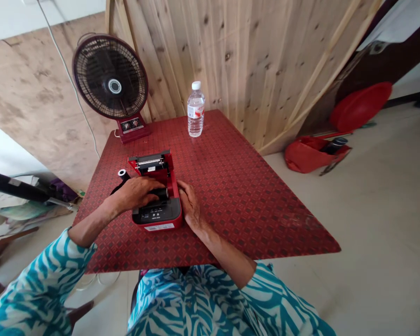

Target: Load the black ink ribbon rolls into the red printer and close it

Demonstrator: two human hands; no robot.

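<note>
A red and black label printer [175,212] sits on the table with its lid [150,163] raised. My left hand [136,191] reaches in over its left side, fingers curled around a black roll [164,193] inside the compartment. Most of that roll is hidden under the fingers. Just left of the printer is another black roll [125,177] with a white core, partly covered by my left hand. My right hand [190,205] lies against the printer's right wall, its fingers stretched along the side.
A dark red fan [112,79] stands at the table's back left corner. A clear water bottle [196,114] is upright near the back edge. The table [252,214] has a red patterned top. Beyond its right side, a red bag [304,156] lies on the floor.
</note>
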